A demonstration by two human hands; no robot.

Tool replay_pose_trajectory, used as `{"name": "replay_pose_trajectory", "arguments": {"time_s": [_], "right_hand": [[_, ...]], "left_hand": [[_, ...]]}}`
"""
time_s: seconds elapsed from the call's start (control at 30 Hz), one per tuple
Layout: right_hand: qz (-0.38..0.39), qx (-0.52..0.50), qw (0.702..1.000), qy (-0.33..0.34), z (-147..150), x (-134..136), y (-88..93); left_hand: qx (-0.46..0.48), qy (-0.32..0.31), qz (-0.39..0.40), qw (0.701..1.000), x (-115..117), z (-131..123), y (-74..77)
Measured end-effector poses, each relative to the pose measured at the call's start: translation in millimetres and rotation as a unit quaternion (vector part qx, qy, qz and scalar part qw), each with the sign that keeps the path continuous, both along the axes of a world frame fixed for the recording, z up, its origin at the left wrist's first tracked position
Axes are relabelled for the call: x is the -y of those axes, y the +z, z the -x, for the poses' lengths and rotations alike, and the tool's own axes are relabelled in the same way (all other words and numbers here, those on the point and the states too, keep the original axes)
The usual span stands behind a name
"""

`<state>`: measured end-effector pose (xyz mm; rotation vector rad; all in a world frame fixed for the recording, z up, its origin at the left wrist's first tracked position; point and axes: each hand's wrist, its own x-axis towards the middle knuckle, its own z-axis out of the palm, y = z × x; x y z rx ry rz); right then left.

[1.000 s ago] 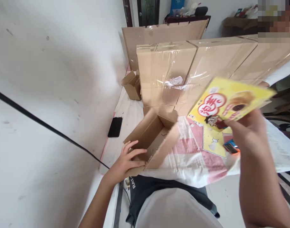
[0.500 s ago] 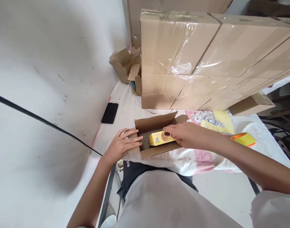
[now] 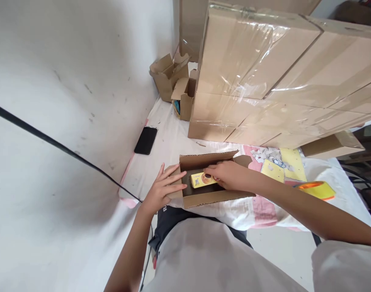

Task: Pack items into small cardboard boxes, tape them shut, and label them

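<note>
An opened cardboard box point(image 3: 216, 198) lies in front of me with its flaps spread. Inside it is a small yellow carton point(image 3: 200, 180) with a round food picture on its face. My right hand point(image 3: 226, 175) reaches into the box and grips the carton by its right end. At the box's left end, my left hand point(image 3: 167, 187) lies with fingers stretched out over the end flap point(image 3: 175, 178). The underside of the carton and some right fingertips are hidden.
A tall stack of taped cartons point(image 3: 249, 73) stands behind the box. A black phone point(image 3: 146, 140) lies to the left, below small opened boxes point(image 3: 169, 79). On the right are paper scraps point(image 3: 269, 155), a yellow-orange object point(image 3: 317, 190) and another box point(image 3: 334, 146). A black cable point(image 3: 67, 150) crosses the left side.
My right hand has lowered the yellow carton deeper into the box. My left hand stays at the left flap. The whole view has shifted slightly.
</note>
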<state>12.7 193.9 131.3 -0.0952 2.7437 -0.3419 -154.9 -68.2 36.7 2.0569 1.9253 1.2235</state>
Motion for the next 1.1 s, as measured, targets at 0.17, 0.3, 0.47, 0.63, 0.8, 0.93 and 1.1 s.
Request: {"name": "replay_pose_trajectory", "arguments": {"time_s": [0.17, 0.3, 0.47, 0.63, 0.8, 0.93, 1.1], "right_hand": [[0.073, -0.004, 0.997, -0.023, -5, -8, -0.5], [0.165, -0.069, 0.978, -0.111, -23, -12, 21.5], [0.158, -0.258, 0.931, -0.202, -50, -29, 35.6], [0.075, -0.171, 0.968, -0.167, -52, -30, 18.2], [-0.018, -0.006, 0.994, -0.106, -39, -18, 14.2], [-0.022, -0.019, 0.996, -0.089, -42, -20, 14.6], [0.009, -0.093, 0.994, -0.063, -51, -25, 1.0]], "left_hand": [[0.080, -0.013, -0.026, 0.996, -6, -3, -0.9], [0.058, 0.065, -0.033, 0.996, -7, -6, 1.4], [0.049, 0.122, -0.060, 0.989, -10, -10, 6.1], [0.030, 0.100, -0.044, 0.994, -17, -12, 13.6], [0.019, 0.103, -0.030, 0.994, -19, -13, 18.2], [0.028, 0.114, -0.028, 0.993, -20, -14, 15.1], [0.037, 0.127, -0.036, 0.991, -21, -15, 11.2]]}}
